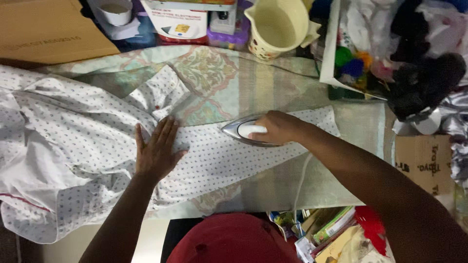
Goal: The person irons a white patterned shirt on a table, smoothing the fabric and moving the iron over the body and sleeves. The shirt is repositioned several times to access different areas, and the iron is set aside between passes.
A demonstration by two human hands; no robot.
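Both hands are at work on a white dotted shirt (87, 146) spread over an ironing board (273, 92). Left hand (157, 151) lies flat and open, fingers spread and pointing toward 12 o'clock, pressing the cloth down. Right hand (280, 127) is wrapped tight around the handle of an iron (246, 130), whose silver nose points toward 9 o'clock, at the left hand. The two hands are near each other but apart, with a strip of smooth fabric between them.

The iron sits on a flattened band of the shirt that runs from the left hand toward 3 o'clock. Its body is silver-grey with a white handle, and a pale cord (300, 180) drops from its rear toward 6 o'clock over the board's edge. The shirt is white with small dark dots; most of it is bunched in folds from the left hand toward 9 o'clock, and a loose flap lies toward 12 o'clock from that hand.

The ironing board's cover is pale green with a faded floral pattern. Beyond it, at 12 o'clock from the iron, stands a cream jug (278, 27). A brown cardboard sheet (46, 29) lies at 10 o'clock.
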